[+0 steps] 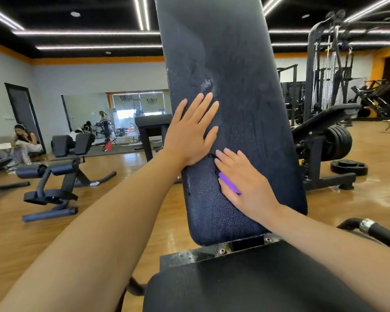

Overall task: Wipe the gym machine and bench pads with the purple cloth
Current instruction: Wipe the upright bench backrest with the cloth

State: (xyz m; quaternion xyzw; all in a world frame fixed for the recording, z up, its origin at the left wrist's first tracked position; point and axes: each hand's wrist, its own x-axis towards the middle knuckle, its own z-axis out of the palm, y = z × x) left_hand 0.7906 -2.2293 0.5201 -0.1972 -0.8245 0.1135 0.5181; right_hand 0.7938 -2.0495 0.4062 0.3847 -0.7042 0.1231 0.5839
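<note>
purple cloth [229,182] pressed on back pad [234,109] under right hand [243,181].

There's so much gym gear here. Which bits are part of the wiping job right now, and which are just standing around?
Part of the job:
- back pad, under both hands
- purple cloth, under the right hand
- left hand, flat on the pad
- seat pad

Just standing around:
- cable machine
- weight plates
- low bench
</note>
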